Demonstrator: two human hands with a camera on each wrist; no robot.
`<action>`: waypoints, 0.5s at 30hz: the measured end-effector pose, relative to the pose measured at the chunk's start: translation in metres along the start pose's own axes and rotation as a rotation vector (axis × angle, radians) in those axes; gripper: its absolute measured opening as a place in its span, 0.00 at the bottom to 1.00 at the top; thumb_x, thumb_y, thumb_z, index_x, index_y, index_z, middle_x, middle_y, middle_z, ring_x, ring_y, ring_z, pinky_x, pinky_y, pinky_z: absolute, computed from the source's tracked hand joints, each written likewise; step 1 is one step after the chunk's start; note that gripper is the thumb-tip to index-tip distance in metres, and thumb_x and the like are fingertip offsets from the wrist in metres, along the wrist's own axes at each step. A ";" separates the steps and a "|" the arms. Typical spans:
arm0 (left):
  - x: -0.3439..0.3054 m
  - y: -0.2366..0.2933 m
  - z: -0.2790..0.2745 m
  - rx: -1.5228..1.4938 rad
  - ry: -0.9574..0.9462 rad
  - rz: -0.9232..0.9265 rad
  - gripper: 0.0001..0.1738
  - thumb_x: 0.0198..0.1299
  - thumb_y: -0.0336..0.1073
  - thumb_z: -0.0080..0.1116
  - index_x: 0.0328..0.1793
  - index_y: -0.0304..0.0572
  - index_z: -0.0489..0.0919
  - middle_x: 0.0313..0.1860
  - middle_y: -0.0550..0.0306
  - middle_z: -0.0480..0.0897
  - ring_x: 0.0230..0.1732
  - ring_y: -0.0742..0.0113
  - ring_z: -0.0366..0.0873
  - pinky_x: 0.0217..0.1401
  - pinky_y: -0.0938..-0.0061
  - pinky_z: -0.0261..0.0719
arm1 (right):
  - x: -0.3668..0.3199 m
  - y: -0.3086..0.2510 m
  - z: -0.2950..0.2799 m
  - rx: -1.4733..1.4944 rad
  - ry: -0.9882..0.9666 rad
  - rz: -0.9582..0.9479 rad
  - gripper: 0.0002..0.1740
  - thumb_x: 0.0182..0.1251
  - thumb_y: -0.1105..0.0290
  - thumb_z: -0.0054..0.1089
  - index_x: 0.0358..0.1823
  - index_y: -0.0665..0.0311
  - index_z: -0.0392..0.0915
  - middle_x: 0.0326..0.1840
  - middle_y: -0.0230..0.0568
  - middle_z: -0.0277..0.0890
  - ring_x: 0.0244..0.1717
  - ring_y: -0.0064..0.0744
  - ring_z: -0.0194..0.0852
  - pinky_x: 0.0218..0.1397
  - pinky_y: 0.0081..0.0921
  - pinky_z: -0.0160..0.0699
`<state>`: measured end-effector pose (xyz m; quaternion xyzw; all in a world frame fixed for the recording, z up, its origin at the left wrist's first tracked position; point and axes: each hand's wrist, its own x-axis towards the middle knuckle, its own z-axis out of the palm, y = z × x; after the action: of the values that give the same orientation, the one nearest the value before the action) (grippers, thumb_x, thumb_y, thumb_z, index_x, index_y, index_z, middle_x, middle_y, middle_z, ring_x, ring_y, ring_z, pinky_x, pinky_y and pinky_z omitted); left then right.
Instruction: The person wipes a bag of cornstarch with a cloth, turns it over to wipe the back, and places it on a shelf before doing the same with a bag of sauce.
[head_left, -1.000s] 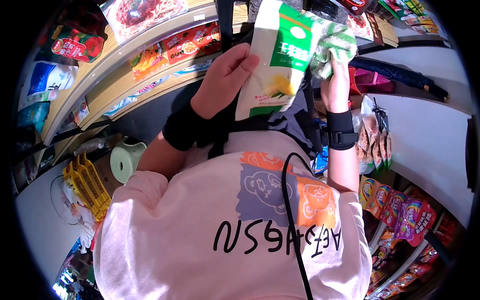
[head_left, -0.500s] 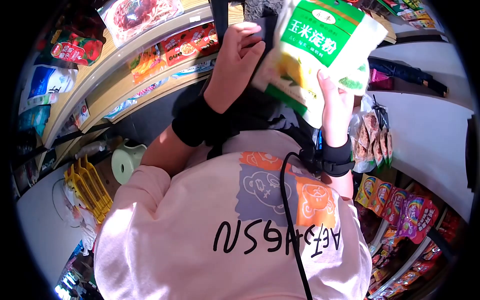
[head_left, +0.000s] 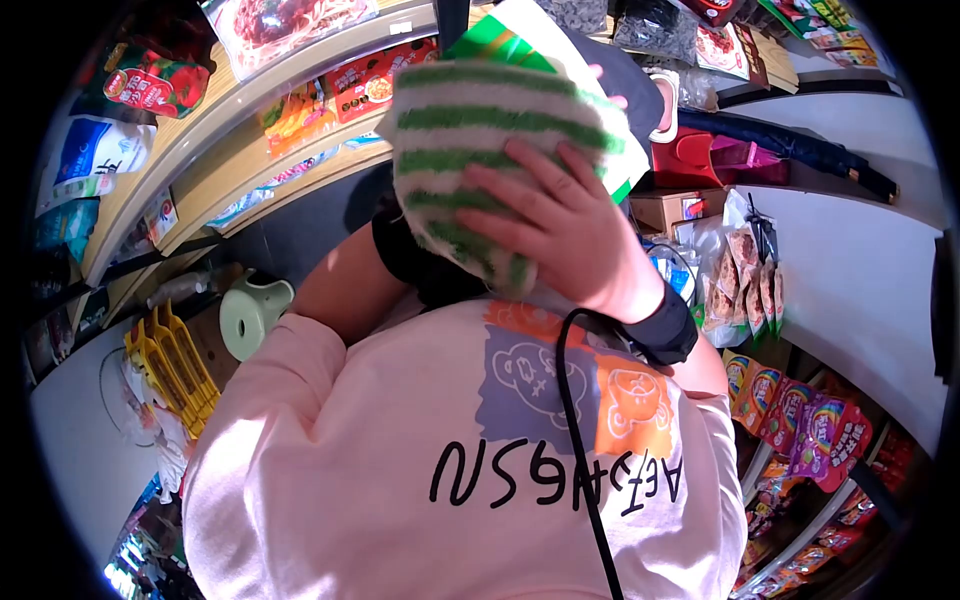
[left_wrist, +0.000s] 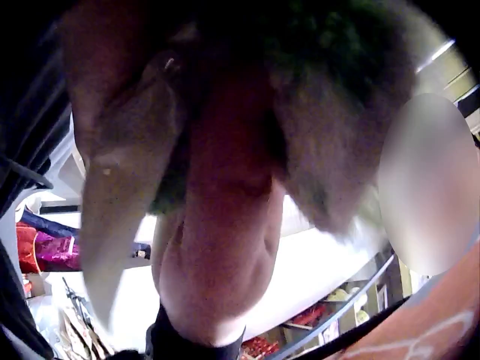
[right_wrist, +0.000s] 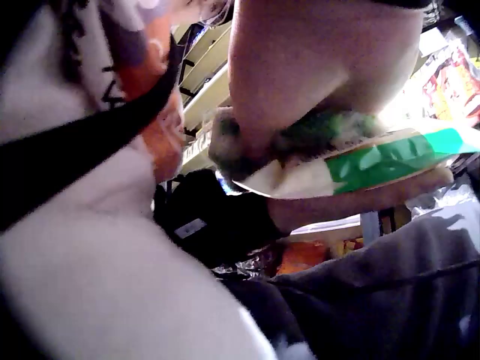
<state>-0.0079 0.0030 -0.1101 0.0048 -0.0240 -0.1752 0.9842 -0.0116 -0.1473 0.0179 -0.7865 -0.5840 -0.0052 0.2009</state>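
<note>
A bag of corn starch [head_left: 505, 45], green and white, is held in front of the chest and lies nearly flat in the right wrist view. Over most of it is spread a fluffy cloth [head_left: 440, 150] with green and white stripes. My right hand [head_left: 565, 215] rests on the cloth with its fingers spread, pressing it against the bag. From below, my left hand [right_wrist: 352, 210] supports the bag on long, straight fingers. In the head view the bag and cloth hide most of that hand, leaving only fingertips [head_left: 618, 100] at the far edge. Dark, blurred cloth [left_wrist: 330, 150] fills the left wrist view's upper part.
Curved wooden shelves [head_left: 180, 190] with packaged foods stand on the left. Hanging candy bags [head_left: 790, 410] and snack packs [head_left: 740, 270] are on the right. A pale green stool [head_left: 252, 318] and yellow plastic racks [head_left: 175, 365] sit lower left. A black cable [head_left: 575, 420] runs down the shirt.
The bag's printed front showed before and is now covered by the cloth. My left hand has gone from beside the bag to underneath. My right hand has moved left, onto the cloth.
</note>
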 end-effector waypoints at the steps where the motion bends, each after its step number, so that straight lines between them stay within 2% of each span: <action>1: 0.001 -0.001 -0.006 -0.028 0.059 -0.008 0.34 0.68 0.54 0.41 0.75 0.50 0.53 0.72 0.50 0.57 0.70 0.56 0.59 0.68 0.61 0.65 | 0.003 0.004 -0.003 0.013 0.000 0.019 0.36 0.37 0.78 0.55 0.56 0.47 0.74 0.69 0.35 0.61 0.71 0.46 0.53 0.71 0.51 0.46; 2: 0.002 -0.009 -0.022 -0.064 0.054 0.001 0.32 0.68 0.52 0.42 0.74 0.49 0.54 0.72 0.51 0.59 0.70 0.56 0.60 0.67 0.62 0.66 | 0.006 0.011 -0.005 -0.029 -0.025 0.032 0.39 0.38 0.80 0.55 0.60 0.47 0.72 0.71 0.36 0.58 0.72 0.48 0.51 0.72 0.51 0.44; 3: 0.004 -0.019 -0.012 -0.143 -0.010 0.067 0.30 0.68 0.48 0.44 0.73 0.48 0.56 0.70 0.52 0.61 0.68 0.58 0.62 0.65 0.63 0.68 | 0.009 0.018 -0.008 -0.024 -0.009 0.048 0.39 0.41 0.81 0.55 0.61 0.49 0.71 0.71 0.39 0.58 0.72 0.51 0.50 0.72 0.52 0.43; 5: 0.009 -0.038 0.010 -0.312 -0.155 0.182 0.25 0.67 0.40 0.47 0.70 0.47 0.60 0.66 0.56 0.65 0.66 0.61 0.65 0.62 0.65 0.71 | 0.010 0.032 -0.018 -0.026 0.039 0.135 0.38 0.42 0.80 0.55 0.62 0.50 0.70 0.68 0.39 0.61 0.70 0.50 0.54 0.72 0.47 0.48; 6: 0.011 -0.028 0.011 0.064 -0.186 0.128 0.25 0.67 0.40 0.47 0.69 0.47 0.61 0.64 0.56 0.67 0.64 0.62 0.67 0.61 0.67 0.72 | 0.009 0.043 -0.017 0.075 0.096 0.172 0.38 0.42 0.80 0.55 0.63 0.53 0.69 0.69 0.41 0.59 0.70 0.52 0.52 0.72 0.46 0.48; 7: 0.010 -0.023 0.018 0.239 -0.184 0.051 0.24 0.65 0.38 0.50 0.67 0.47 0.64 0.61 0.56 0.69 0.62 0.63 0.69 0.61 0.67 0.71 | 0.005 0.054 -0.015 0.175 0.153 0.208 0.38 0.43 0.80 0.54 0.63 0.56 0.68 0.70 0.43 0.58 0.71 0.54 0.51 0.73 0.46 0.48; 8: 0.010 -0.017 0.025 0.416 -0.195 -0.025 0.23 0.62 0.37 0.54 0.64 0.47 0.67 0.59 0.56 0.71 0.59 0.63 0.70 0.61 0.68 0.71 | 0.001 0.062 -0.014 0.098 0.107 0.178 0.38 0.42 0.81 0.51 0.63 0.61 0.67 0.72 0.44 0.54 0.72 0.55 0.47 0.73 0.45 0.47; 11: -0.004 0.002 0.047 1.950 -0.289 0.410 0.24 0.60 0.36 0.55 0.64 0.47 0.67 0.60 0.56 0.71 0.60 0.63 0.70 0.64 0.69 0.67 | -0.009 0.062 -0.008 0.096 0.101 0.158 0.37 0.43 0.80 0.47 0.64 0.61 0.66 0.73 0.44 0.51 0.73 0.55 0.45 0.74 0.46 0.45; 12: -0.005 0.001 0.042 1.766 -0.225 0.371 0.27 0.57 0.37 0.59 0.63 0.46 0.69 0.59 0.56 0.73 0.62 0.64 0.70 0.64 0.69 0.67 | -0.012 0.060 -0.007 0.137 0.114 0.142 0.37 0.42 0.79 0.43 0.63 0.61 0.67 0.73 0.44 0.51 0.73 0.56 0.44 0.74 0.47 0.44; 15: -0.008 0.010 0.032 2.016 -0.241 0.505 0.29 0.57 0.36 0.59 0.66 0.47 0.67 0.62 0.56 0.71 0.63 0.63 0.69 0.64 0.68 0.67 | -0.029 0.058 -0.002 0.150 0.071 0.199 0.37 0.40 0.79 0.42 0.61 0.62 0.69 0.73 0.45 0.51 0.73 0.56 0.44 0.74 0.47 0.43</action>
<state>-0.0132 0.0149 -0.0778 0.8008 -0.2573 0.1374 0.5232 0.0329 -0.1879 -0.0048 -0.8226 -0.4945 0.0305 0.2791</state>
